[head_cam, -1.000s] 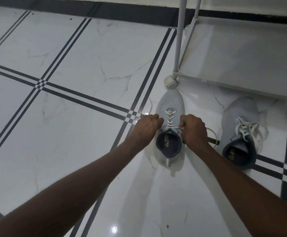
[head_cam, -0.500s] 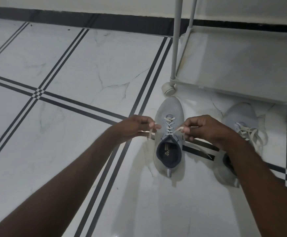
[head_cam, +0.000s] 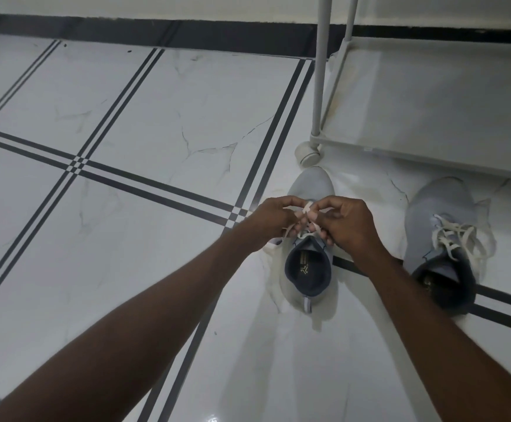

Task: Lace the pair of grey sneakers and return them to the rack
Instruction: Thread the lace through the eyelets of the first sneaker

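Two grey sneakers stand on the floor, toes pointing away from me. Over the left sneaker (head_cam: 309,269) my left hand (head_cam: 274,219) and my right hand (head_cam: 347,222) meet above the tongue. Each hand pinches an end of its white lace (head_cam: 307,208), and the ends cross between my fingers. My hands hide the laced part of this shoe. The right sneaker (head_cam: 439,239) stands apart to the right, its white lace (head_cam: 455,239) lying in loose loops over the tongue.
A white rack (head_cam: 430,153) with a bare bottom shelf stands just beyond the sneakers, on a caster wheel (head_cam: 308,153), with two thin posts (head_cam: 319,71) rising from its corner. The floor is white marble tile with dark stripes. A dark skirting band runs along the far wall.
My hands had pulled the lace ends apart sideways; now they have come together over the left sneaker's tongue, crossing the ends. The view has shifted slightly.
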Demonstrator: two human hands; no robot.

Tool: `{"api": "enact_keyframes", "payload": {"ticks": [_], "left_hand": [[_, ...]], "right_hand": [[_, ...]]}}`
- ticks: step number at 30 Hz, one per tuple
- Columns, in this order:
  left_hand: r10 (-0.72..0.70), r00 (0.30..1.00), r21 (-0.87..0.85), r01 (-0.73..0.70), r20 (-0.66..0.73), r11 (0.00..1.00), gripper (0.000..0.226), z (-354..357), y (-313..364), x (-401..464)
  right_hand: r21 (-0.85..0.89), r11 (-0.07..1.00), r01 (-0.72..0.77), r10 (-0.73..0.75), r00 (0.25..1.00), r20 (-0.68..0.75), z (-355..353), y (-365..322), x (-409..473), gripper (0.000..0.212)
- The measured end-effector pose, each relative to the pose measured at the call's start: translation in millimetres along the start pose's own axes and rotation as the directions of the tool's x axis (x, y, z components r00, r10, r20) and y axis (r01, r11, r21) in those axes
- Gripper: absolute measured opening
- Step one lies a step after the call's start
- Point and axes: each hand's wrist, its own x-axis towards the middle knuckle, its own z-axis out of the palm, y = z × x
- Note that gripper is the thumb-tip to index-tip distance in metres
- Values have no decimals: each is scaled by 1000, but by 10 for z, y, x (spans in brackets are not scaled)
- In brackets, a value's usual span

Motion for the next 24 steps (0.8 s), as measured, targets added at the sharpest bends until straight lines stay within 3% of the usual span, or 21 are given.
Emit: {"api": "enact_keyframes", "payload": {"ticks": [3,7,11,18,24], "left_hand": [[4,998,41,-7,69,999,22,-48,20,26],[-9,1000,16,10,-29,1000,27,-56,20,80],[-55,994,19,57,-93,998,2,-21,-3,144],[-145,980,-36,151,136,988,18,-23,-72,103],[-136,973,-204,173,185,963,27,-27,-63,79]], "right_hand": [[-121,992,24,-21,999,30,1,10,-2,13],[-224,971,83,-65,994,84,7,31,-26,24],[-266,960,92,-72,994,86,32,53,-25,27],[-187,979,76,-58,993,102,-16,32,5,22],[-189,979,82,-52,986,157,-51,25,25,26]]}}
